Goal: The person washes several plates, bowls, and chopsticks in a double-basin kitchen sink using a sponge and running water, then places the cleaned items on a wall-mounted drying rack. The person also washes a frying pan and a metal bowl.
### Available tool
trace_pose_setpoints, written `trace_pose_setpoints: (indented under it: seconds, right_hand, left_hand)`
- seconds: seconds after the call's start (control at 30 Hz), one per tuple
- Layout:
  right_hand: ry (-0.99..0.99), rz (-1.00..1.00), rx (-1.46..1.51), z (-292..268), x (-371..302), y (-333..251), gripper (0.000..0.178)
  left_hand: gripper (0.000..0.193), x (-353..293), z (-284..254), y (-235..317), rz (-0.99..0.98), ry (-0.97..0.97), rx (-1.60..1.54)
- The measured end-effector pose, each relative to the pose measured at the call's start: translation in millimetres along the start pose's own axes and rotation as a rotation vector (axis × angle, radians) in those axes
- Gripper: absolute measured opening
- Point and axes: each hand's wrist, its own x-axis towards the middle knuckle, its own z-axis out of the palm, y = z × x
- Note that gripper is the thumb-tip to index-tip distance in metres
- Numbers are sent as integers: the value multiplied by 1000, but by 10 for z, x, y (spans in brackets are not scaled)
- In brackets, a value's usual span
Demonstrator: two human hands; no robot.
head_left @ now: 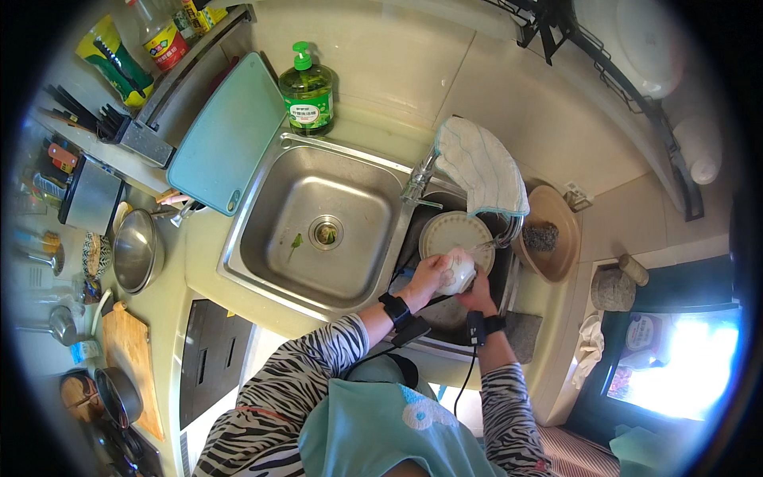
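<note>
Both my hands are closed around a small white bowl (457,272) with a faint pattern, held tilted over the right sink basin (509,274). My left hand (427,280) grips its left side, and my right hand (478,296) holds it from the right and below. Just beyond the bowl lies a pale round plate (449,230) with a patterned rim, partly hidden by it. The curved faucet spout (509,232) ends close to the bowl's right, and what looks like water runs from it. A white cloth (481,167) with blue edging drapes over the faucet.
The left sink basin (274,207) has green scraps at its drain. Behind it stand a green soap pump bottle (307,95) and a light blue cutting board (222,139). A tan basin (560,238) with a steel scrubber (540,236) sits at right. A metal bowl (137,253) stands left.
</note>
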Motion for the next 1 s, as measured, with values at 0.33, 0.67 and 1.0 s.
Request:
trace_pose_setpoints:
  seconds: [0.33,0.67,1.0]
  right_hand:
    - [152,302,1004,281,-38,67,34]
    - [292,315,133,113,-319,-22,26]
    - [446,372,26,-93,-656,155,36]
  left_hand:
    - [12,51,-29,13,725,-201,1614]
    - [37,16,-203,236,492,286,1277]
    - [45,-376,-368,754,1139,-653,2012]
